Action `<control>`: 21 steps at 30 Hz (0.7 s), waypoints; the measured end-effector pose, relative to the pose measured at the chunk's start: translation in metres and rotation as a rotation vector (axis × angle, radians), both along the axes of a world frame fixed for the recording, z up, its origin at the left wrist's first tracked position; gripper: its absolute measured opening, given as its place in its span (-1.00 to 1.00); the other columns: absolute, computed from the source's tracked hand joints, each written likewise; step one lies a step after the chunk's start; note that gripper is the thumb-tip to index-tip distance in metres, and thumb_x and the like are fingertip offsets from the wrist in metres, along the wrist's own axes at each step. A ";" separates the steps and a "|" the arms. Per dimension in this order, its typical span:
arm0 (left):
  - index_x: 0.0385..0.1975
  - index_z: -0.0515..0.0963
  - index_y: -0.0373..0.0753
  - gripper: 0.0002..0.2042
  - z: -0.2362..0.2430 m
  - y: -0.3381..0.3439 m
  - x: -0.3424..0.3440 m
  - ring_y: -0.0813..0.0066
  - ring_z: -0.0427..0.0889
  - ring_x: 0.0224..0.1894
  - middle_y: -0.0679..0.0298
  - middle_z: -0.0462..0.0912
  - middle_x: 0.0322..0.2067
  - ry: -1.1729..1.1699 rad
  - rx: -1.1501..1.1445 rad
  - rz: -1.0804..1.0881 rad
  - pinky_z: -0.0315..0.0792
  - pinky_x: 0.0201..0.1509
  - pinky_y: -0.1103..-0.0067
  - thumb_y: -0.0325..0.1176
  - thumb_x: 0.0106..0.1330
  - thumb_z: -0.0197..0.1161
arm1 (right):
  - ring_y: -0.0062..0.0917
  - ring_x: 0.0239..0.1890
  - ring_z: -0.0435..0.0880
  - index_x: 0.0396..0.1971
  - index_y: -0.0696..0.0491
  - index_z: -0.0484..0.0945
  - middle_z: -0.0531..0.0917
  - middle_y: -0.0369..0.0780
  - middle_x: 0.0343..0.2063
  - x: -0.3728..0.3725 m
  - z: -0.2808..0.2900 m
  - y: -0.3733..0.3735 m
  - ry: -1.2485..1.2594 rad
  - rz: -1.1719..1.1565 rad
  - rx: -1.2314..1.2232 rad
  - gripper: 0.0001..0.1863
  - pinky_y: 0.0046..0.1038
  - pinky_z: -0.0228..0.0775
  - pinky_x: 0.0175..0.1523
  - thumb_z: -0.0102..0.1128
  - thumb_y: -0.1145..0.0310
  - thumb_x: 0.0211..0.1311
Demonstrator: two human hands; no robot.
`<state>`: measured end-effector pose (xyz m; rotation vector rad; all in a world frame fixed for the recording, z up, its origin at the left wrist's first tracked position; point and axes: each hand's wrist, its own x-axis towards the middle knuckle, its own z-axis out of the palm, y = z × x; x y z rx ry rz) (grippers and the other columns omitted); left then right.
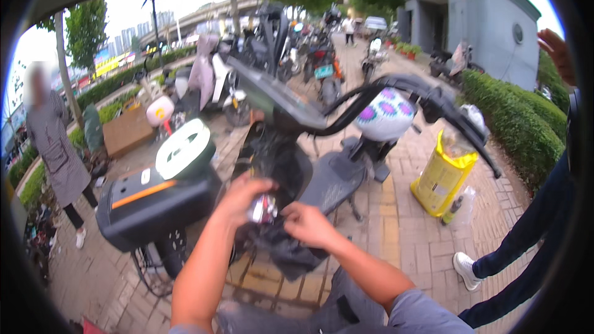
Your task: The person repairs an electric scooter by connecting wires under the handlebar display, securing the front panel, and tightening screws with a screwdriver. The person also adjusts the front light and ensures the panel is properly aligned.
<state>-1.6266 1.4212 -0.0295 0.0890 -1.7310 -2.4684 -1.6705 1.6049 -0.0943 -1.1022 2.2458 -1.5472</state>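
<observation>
A dark scooter (337, 176) stands in front of me, partly taken up by my arms at its near end. My left hand (240, 201) curls round a small shiny silver, white and red part (264, 209), too blurred to name. Just right of that part, my right hand (305, 222) is closed with the fingertips pinched; whatever they hold is hidden. Black sheeting or cover (297, 256) hangs beneath both hands. Left of my left hand sits a black case (154, 201) with an orange stripe, and a pale ring-shaped object (162, 164) rests on top.
The scooter's handlebar (455, 108) and a flower-patterned cover (383, 114) rise ahead. A yellow bag (444, 176) and bottle (453, 210) stand on the paving at right. One person's leg (526, 235) is close at right; another person (55, 142) stands left. Parked scooters (322, 65) line the back.
</observation>
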 end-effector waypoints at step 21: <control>-0.08 0.25 -0.35 -0.61 0.003 -0.005 0.002 0.42 0.67 -0.49 0.20 0.56 -0.39 -0.122 -0.102 -0.110 0.64 -0.45 0.50 -0.38 0.20 0.28 | -0.55 -0.37 0.66 -0.23 0.28 0.51 0.65 -0.18 -0.44 0.002 0.046 -0.012 -0.394 -0.062 -0.288 -0.81 -0.53 0.51 -0.36 0.15 0.52 0.16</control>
